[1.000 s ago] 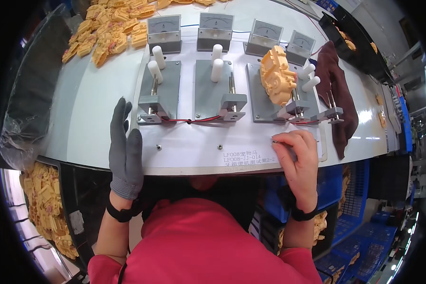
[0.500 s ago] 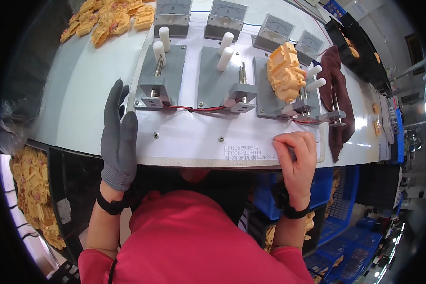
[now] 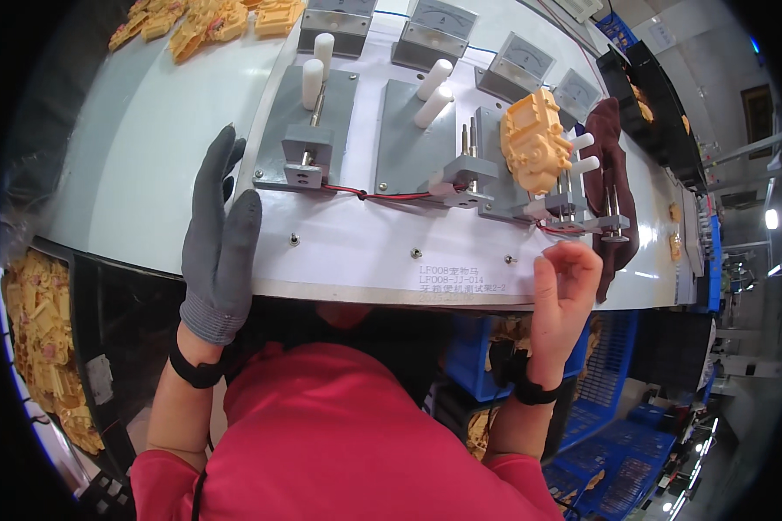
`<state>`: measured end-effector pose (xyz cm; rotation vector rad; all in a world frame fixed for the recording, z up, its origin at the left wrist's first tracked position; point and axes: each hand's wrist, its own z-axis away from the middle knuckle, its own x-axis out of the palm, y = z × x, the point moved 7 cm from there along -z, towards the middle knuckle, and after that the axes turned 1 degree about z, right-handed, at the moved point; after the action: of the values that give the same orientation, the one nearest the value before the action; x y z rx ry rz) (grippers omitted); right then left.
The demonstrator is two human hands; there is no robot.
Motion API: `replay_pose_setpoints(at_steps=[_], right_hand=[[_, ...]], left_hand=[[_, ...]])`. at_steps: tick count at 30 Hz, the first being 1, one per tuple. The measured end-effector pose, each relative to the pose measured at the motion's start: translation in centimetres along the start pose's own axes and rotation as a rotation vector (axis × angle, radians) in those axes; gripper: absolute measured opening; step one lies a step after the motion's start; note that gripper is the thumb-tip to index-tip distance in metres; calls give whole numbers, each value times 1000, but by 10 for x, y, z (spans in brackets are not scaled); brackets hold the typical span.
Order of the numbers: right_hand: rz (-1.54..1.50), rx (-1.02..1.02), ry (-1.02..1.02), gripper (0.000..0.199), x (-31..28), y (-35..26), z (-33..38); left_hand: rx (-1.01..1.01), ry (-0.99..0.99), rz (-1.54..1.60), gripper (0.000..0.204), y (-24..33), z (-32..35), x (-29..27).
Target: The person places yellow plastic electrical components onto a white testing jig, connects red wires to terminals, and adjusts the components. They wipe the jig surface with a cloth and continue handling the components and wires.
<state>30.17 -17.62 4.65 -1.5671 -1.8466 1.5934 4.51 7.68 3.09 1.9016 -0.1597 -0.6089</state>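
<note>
My left hand (image 3: 217, 247), in a grey glove, rests at the left edge of the paper-covered board (image 3: 347, 278). Its fingers are straight and it holds nothing. My bare right hand (image 3: 567, 291) is over the board's front right, fingers curled in toward the thumb; what lies under the fingertips is hidden. Just left of it a small toggle switch (image 3: 510, 260) shows, with another toggle switch (image 3: 415, 253) farther left. Beyond, a yellow-orange plastic gearbox (image 3: 534, 143) sits on the third grey test fixture (image 3: 500, 204), against metal pins and beside white pegs.
Two more grey fixtures, one at left (image 3: 274, 156) and one in the middle (image 3: 400, 143), carry white pegs. Panel meters (image 3: 434, 33) line the back. A dark cloth (image 3: 613, 161) lies at right. Yellow parts (image 3: 208, 26) are heaped at the far left, with more in a bin (image 3: 52, 347) below.
My right hand has shifted right, uncovering the toggle switch. My left hand stays beside the board. The whole view has moved slightly; the gearbox remains on its fixture.
</note>
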Motion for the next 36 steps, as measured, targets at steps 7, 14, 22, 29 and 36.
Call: replay_pose_setpoints(at_steps=[7, 14, 22, 29, 36], right_hand=[[-68, -36, 78, 43, 3, -9, -12], [-66, -58, 90, 43, 11, -16, -20], [-72, -91, 97, 41, 18, -20, -20], [-65, -124, 106, 40, 18, -20, -20], [-65, -135, 98, 41, 19, -20, -20]], left_hand=[[38, 10, 45, 64, -3, 0, -1], [40, 13, 106, 62, -6, 1, -1], [41, -2, 117, 62, -8, 1, -2], [24, 3, 105, 63, -10, 1, -2], [46, 8, 81, 64, -9, 2, -2]])
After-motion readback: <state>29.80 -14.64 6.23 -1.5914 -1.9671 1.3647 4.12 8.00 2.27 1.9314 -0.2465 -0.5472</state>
